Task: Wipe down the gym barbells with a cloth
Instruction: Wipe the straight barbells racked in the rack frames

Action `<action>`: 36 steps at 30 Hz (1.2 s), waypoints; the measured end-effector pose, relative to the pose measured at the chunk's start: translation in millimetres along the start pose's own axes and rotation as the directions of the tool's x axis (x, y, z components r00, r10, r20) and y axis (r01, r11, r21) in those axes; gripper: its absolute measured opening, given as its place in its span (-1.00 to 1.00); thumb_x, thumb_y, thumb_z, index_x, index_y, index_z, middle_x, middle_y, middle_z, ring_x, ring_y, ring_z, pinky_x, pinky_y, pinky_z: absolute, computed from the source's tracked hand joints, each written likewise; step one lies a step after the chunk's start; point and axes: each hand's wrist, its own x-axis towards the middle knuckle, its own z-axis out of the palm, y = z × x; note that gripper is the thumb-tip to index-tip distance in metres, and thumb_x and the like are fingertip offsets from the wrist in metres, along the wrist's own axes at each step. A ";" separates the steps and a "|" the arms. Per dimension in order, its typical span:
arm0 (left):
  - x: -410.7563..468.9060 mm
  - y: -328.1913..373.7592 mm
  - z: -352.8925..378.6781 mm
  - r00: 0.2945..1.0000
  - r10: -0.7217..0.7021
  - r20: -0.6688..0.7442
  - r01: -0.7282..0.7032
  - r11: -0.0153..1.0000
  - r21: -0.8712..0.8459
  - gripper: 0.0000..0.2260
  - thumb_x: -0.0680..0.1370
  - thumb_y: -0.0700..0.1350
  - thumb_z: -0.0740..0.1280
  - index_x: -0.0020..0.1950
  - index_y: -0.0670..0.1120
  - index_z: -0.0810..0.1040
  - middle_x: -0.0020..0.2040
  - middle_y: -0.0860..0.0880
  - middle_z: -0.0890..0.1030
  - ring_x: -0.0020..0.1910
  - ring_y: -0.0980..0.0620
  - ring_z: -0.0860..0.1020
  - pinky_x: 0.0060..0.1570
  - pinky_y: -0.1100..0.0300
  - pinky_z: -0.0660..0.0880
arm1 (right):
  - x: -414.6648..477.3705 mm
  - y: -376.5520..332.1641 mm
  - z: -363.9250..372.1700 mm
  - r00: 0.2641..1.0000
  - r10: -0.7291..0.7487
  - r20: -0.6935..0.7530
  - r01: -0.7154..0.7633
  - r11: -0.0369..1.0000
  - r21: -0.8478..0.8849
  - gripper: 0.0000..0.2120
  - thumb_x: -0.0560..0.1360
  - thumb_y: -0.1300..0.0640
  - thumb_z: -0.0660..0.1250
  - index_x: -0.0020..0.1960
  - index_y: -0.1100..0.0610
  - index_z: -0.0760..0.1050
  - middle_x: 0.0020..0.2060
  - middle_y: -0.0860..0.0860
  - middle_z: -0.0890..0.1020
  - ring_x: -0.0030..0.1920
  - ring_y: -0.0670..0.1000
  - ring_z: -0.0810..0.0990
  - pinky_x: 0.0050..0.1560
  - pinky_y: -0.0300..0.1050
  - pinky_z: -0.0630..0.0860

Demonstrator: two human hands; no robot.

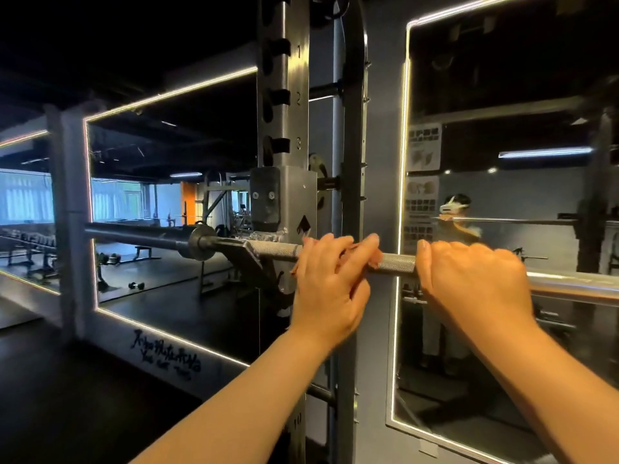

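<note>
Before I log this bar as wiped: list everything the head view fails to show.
Head view only:
- cloth: mostly hidden under the left hand; only pinkish edges show.
- barbell: right end cut off by the frame edge; part covered by the right hand.
- posters: print too small.
- scrawl on the mirror frame: blurred.

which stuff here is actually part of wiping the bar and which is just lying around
In the job:
- barbell
- cloth, wrapped on the bar under the left hand
- right hand, holding the bar bare

Just around:
- rack upright
- mirror
- wall posters
- dumbbell, reflected in the mirror
</note>
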 end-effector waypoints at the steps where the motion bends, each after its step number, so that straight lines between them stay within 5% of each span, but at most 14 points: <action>1: -2.8 -12.5 -4.6 0.998 0.047 0.036 -0.049 0.998 0.046 -0.59 0.62 -0.04 0.23 0.48 0.06 0.44 0.32 0.01 0.48 0.38 -0.04 0.41 0.49 -0.21 0.22 | -0.8 -0.6 -1.6 1.000 -0.012 0.019 0.012 1.000 -0.010 -0.46 0.65 -0.07 -0.26 0.06 0.03 0.49 -0.25 -0.09 0.49 -0.30 0.00 0.45 -0.19 -0.11 0.44; 4: -0.3 -46.5 -16.7 0.991 -0.130 -0.020 0.130 0.991 0.027 -0.72 0.65 -0.02 0.16 0.26 0.01 0.57 0.18 0.06 0.53 0.21 0.06 0.46 0.32 -0.01 0.40 | -3.1 -1.8 -9.9 0.993 -0.088 0.080 0.093 0.994 -0.056 -0.69 0.69 -0.04 -0.03 0.20 0.07 0.42 -0.15 -0.07 0.50 -0.19 0.00 0.58 -0.10 -0.13 0.57; 7: 14.0 -53.7 -16.9 0.856 -0.497 -0.142 0.469 0.862 -0.191 -0.78 0.65 0.03 0.11 -0.03 0.01 0.50 -0.02 0.09 0.46 0.04 0.10 0.45 0.10 -0.05 0.51 | -4.6 -7.5 -14.7 0.993 -0.076 0.086 0.084 0.992 -0.096 -0.82 0.68 -0.01 0.10 0.18 0.05 0.39 -0.18 -0.07 0.45 -0.15 0.02 0.62 -0.13 -0.09 0.58; 9: 20.6 -39.1 -7.1 0.812 -0.558 -0.173 0.520 0.825 -0.221 -0.71 0.65 0.09 0.06 -0.07 0.00 0.49 -0.07 0.09 0.46 0.03 0.07 0.44 0.12 -0.10 0.49 | -3.0 -9.7 -12.5 0.997 -0.036 0.072 0.045 0.991 -0.128 -0.82 0.67 0.02 0.10 0.14 0.04 0.43 -0.18 -0.07 0.53 -0.17 0.04 0.64 -0.20 -0.10 0.53; 14: 16.1 16.9 12.9 0.978 -0.182 -0.102 0.169 0.977 -0.126 -0.75 0.68 0.00 0.13 0.11 -0.05 0.58 -0.01 0.04 0.53 0.05 0.06 0.45 0.33 -0.13 0.40 | -3.0 -13.0 -10.4 0.998 -0.011 0.055 0.021 0.982 -0.188 -0.76 0.68 -0.02 -0.01 0.07 0.01 0.41 -0.23 -0.08 0.46 -0.25 0.03 0.54 -0.27 -0.09 0.39; 18: 17.9 -18.8 3.2 0.998 0.028 -0.055 -0.031 0.998 -0.061 -0.77 0.67 0.00 0.20 0.13 -0.05 0.62 0.01 0.04 0.58 0.01 0.07 0.49 0.17 0.02 0.45 | -1.0 -11.2 -14.0 0.996 -0.016 0.092 0.028 0.990 -0.136 -0.74 0.70 -0.05 -0.06 0.04 0.00 0.36 -0.24 -0.11 0.38 -0.25 -0.01 0.51 -0.21 -0.13 0.48; 21: 14.2 -44.7 1.0 0.961 -0.129 -0.243 0.094 0.984 -0.149 -0.80 0.67 -0.05 0.22 -0.03 -0.06 0.59 -0.12 0.07 0.54 -0.08 0.12 0.44 0.19 -0.13 0.47 | -1.2 -12.1 -14.0 0.995 -0.014 0.098 0.024 0.994 -0.104 -0.78 0.70 -0.04 -0.03 0.02 -0.01 0.34 -0.25 -0.11 0.40 -0.29 -0.02 0.45 -0.22 -0.14 0.46; 25: 26.6 -3.2 20.8 0.811 -0.453 -0.370 0.332 0.878 -0.346 -0.71 0.69 -0.07 0.17 -0.17 -0.09 0.52 -0.24 0.07 0.49 -0.15 0.09 0.41 0.14 -0.12 0.44 | -0.8 -13.9 -8.5 0.998 0.030 0.058 -0.024 0.995 -0.095 -0.73 0.69 -0.05 -0.02 0.04 0.01 0.42 -0.24 -0.09 0.44 -0.30 0.00 0.45 -0.24 -0.13 0.47; 29: 22.5 39.4 39.4 0.951 -0.195 -0.240 0.149 0.969 -0.196 -0.71 0.70 0.03 0.16 -0.03 -0.05 0.62 -0.07 0.04 0.58 0.01 0.04 0.53 0.48 -0.14 0.26 | 0.3 -14.5 -10.3 0.999 0.021 0.042 -0.017 0.995 -0.100 -0.75 0.70 -0.06 0.05 0.03 0.03 0.44 -0.20 -0.05 0.52 -0.25 0.03 0.57 -0.21 -0.08 0.52; 33: 22.9 11.6 24.0 0.990 0.002 -0.143 -0.016 0.995 -0.102 -0.69 0.71 0.05 0.15 0.07 -0.04 0.66 -0.02 0.04 0.64 0.01 0.03 0.56 0.20 -0.09 0.45 | -2.3 -14.0 -15.2 0.999 0.003 0.052 0.001 0.998 -0.066 -0.77 0.70 -0.09 0.10 0.04 0.02 0.43 -0.24 -0.07 0.44 -0.28 0.01 0.49 -0.25 -0.11 0.45; 36: 30.3 2.2 14.7 0.962 -0.196 -0.189 0.149 0.960 -0.238 -0.73 0.69 0.00 0.16 -0.04 0.01 0.63 -0.17 0.12 0.59 -0.11 0.13 0.51 0.14 -0.11 0.45 | -1.6 -11.9 -13.2 0.998 0.032 0.052 -0.029 0.999 -0.046 -0.66 0.71 -0.10 -0.04 0.04 0.02 0.45 -0.24 -0.08 0.44 -0.30 0.00 0.44 -0.23 -0.11 0.43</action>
